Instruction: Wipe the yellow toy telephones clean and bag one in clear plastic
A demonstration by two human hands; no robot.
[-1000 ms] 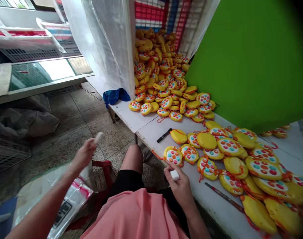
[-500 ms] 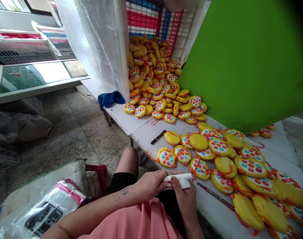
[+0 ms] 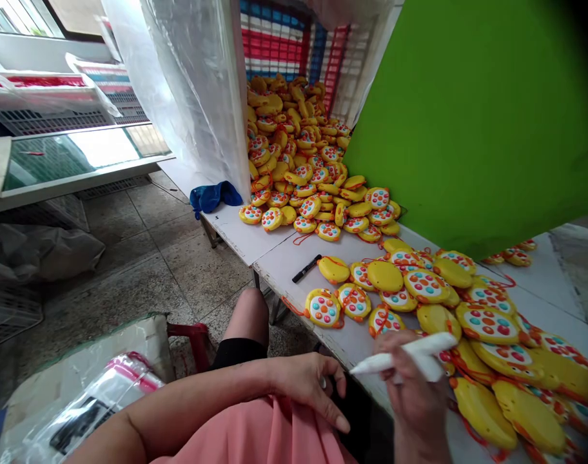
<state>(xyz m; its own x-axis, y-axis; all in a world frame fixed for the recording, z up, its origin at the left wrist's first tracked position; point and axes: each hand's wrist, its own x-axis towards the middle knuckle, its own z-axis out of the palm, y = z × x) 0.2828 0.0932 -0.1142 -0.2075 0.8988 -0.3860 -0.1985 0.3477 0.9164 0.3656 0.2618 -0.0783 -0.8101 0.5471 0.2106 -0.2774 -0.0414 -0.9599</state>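
Note:
My right hand [image 3: 414, 380] is closed around a white pen [image 3: 376, 364], its pointed tip toward the left. A white, soft-looking pad [image 3: 430, 366] is in the same hand under the pen. This hand is over the table's near edge, just in front of yellow toys [image 3: 323, 307] with white panels, coloured dots and orange cords. My left hand [image 3: 308, 386] rests at my lap with fingers curved and thumb apart. A small pale thing [image 3: 323, 381] shows at its fingers; I cannot tell whether it is a ring or something held.
More yellow toys [image 3: 308, 174] spill from a lined basket [image 3: 274, 38] tipped on its side. A black marker [image 3: 306, 268] and a blue cloth [image 3: 215, 196] lie on the white table [image 3: 274, 258]. A large green sheet [image 3: 468, 116] stands at right. A plastic-wrapped packet [image 3: 100, 406] lies at my left.
My hands have parted. The right hand has moved right with the pen and pad, and the pen's tip now shows. The left hand has come down slightly and its fingers have loosened.

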